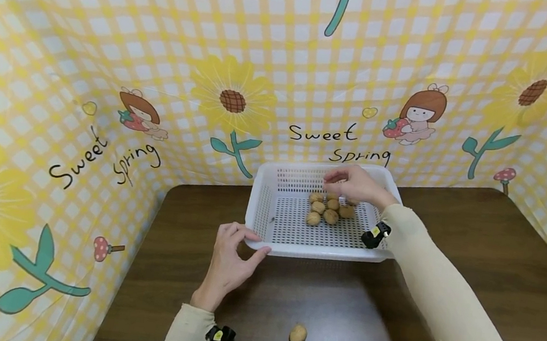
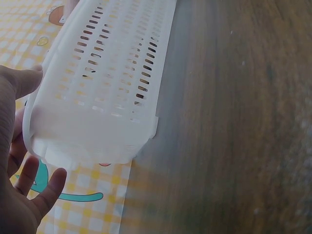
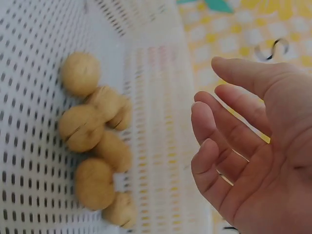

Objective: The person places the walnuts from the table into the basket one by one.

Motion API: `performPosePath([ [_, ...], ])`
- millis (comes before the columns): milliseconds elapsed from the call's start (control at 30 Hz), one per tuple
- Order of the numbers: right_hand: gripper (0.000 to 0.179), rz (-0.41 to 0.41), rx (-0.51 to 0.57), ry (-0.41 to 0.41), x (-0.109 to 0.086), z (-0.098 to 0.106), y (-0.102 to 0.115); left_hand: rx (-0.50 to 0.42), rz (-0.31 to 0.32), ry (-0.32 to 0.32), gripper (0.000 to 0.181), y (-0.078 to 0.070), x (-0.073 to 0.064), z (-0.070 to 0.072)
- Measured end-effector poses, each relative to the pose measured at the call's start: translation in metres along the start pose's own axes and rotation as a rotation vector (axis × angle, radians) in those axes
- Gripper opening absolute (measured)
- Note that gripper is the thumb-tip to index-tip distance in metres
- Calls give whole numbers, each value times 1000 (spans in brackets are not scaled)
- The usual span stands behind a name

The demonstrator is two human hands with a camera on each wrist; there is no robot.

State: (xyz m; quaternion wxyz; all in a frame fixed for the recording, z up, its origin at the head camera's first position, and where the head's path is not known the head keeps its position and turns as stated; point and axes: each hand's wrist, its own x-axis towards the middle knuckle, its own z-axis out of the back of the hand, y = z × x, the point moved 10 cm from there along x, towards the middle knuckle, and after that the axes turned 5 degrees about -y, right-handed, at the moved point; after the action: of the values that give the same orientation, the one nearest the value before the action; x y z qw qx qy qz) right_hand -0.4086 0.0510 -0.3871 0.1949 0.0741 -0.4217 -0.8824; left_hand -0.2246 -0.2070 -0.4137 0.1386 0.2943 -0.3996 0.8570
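A white perforated plastic basket (image 1: pixel 314 253) stands on the brown table, with several walnuts (image 1: pixel 331 217) gathered inside toward its right half. My left hand (image 1: pixel 229 259) holds the basket's near left corner, thumb on the near side and fingers over the left rim. In the left wrist view the thumb (image 2: pixel 28 82) touches the rim of the basket (image 2: pixel 87 134). Over the back of the basket, above the walnuts, is my right hand (image 1: pixel 356 185). The right wrist view shows that hand (image 3: pixel 258 136) holding nothing, its fingers loosely bent and apart from the walnuts (image 3: pixel 94 183).
A single walnut (image 1: pixel 297 335) lies on the table (image 1: pixel 257 299) in front of the basket. Behind and at the sides hangs a yellow checked cloth (image 1: pixel 284 81) printed with sunflowers; the basket's back edge is close to it.
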Motion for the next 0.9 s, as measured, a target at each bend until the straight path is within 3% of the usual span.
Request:
performPosePath([
  [200, 38, 56, 30, -34, -23, 3, 27, 1, -11, -8, 24, 0, 1, 1],
  [400, 27, 128, 93, -58, -63, -10, 45, -1, -4, -7, 24, 0, 0, -1],
  [600, 17, 244, 174, -4, -108, -34, 57, -3, 5, -8, 25, 0, -1, -1],
  [700, 14, 260, 218, 35, -131, -48, 57, -4, 13, -4, 25, 0, -2, -1],
  [900, 15, 321, 460, 175, -171, -78, 57, -3, 16, -2, 25, -1, -1, -2],
])
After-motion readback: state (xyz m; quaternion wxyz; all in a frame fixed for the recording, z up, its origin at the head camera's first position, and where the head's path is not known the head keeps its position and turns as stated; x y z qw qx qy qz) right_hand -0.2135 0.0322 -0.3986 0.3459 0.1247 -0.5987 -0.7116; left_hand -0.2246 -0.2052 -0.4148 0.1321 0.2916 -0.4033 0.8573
